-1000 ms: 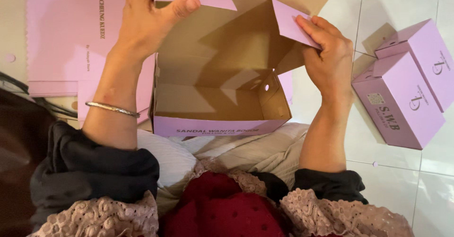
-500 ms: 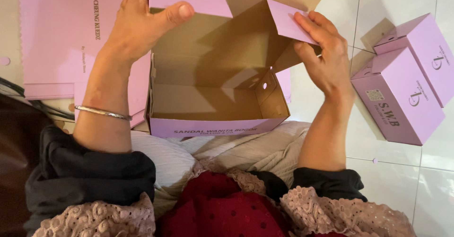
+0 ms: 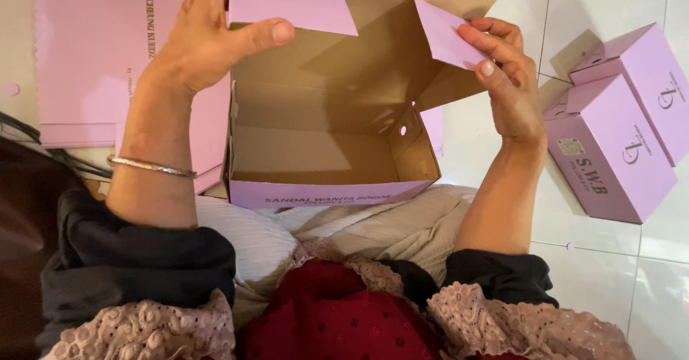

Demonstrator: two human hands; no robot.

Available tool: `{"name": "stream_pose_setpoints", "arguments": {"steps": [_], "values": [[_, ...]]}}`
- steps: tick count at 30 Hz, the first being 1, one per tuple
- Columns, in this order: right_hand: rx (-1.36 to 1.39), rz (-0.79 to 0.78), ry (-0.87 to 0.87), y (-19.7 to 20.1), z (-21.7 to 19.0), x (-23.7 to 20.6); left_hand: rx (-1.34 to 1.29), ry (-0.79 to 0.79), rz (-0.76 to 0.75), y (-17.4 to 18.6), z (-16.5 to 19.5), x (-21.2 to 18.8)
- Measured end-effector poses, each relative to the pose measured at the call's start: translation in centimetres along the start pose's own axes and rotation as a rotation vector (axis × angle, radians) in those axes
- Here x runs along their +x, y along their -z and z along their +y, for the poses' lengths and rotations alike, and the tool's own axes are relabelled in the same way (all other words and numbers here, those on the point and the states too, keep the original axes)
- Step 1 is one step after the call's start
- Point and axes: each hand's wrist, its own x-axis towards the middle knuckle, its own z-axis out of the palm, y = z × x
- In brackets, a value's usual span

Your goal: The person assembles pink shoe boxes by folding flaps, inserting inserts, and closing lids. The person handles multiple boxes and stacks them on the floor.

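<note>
lap first: one open pink cardboard box (image 3: 323, 188) sits against my knees, brown inside, nothing in it. my left hand (image 3: 204, 40) is clamped on the left flap (image 3: 287, 1), thumb over the top. right hand (image 3: 506, 80) pinches the right flap (image 3: 445, 33) with narrow fingertips. bare white tile floor (image 3: 502, 145) on the right, then two closed pink boxes (image 3: 610, 145). flat pink sheets (image 3: 93, 51) stacked far left.

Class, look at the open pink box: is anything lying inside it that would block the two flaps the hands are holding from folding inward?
Nothing visible does. The left hand and right hand each grip a flap, and the box interior looks bare.
</note>
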Motion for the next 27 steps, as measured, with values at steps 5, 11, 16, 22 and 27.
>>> {"name": "stream_pose_setpoints", "arguments": {"steps": [5,11,16,22,27], "values": [[0.070,-0.024,-0.004,0.2,0.2,-0.3,-0.135,0.014,-0.038,0.2,0.7,-0.1],[0.180,0.034,-0.040,-0.3,0.6,0.3,-0.197,0.013,-0.079,0.5,1.3,-0.1],[0.206,0.071,-0.082,-0.6,0.6,0.6,-0.137,0.019,-0.086,0.6,1.3,-0.1],[0.236,0.099,-0.095,-0.6,1.0,0.6,-0.116,0.045,-0.071,0.8,0.9,-0.2],[0.276,0.112,-0.057,-0.8,2.0,0.9,-0.145,0.014,-0.071,0.7,0.8,-0.1]]}}
